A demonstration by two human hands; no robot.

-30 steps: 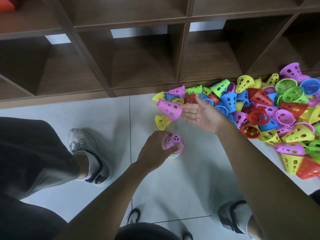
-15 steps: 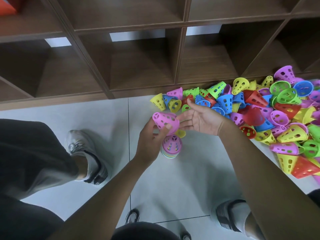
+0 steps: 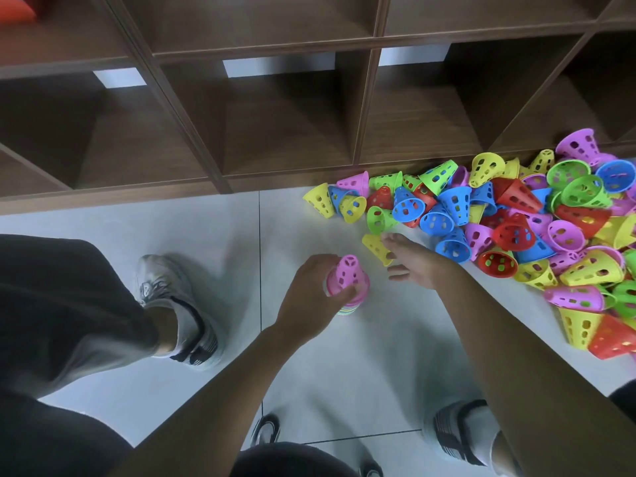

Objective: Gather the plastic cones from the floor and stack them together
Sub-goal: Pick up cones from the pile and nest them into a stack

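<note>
A playroom or classroom: bare wooden cubby shelves (image 3: pixel 282 125) line a tiled floor (image 3: pixel 361 356) strewn with toy cones (image 3: pixel 509 218).

I see bare floor (image 3: pixel 395 339) open between the cone stack (image 3: pixel 347 284) and the cone pile (image 3: pixel 509 222). Pile blocks the right side, butting against the shelf base (image 3: pixel 282 182) behind. Shoe (image 3: pixel 179 304) and leg crowd the left approach. One yellow cone (image 3: pixel 377 247) lies loose just beside the stack.
</note>
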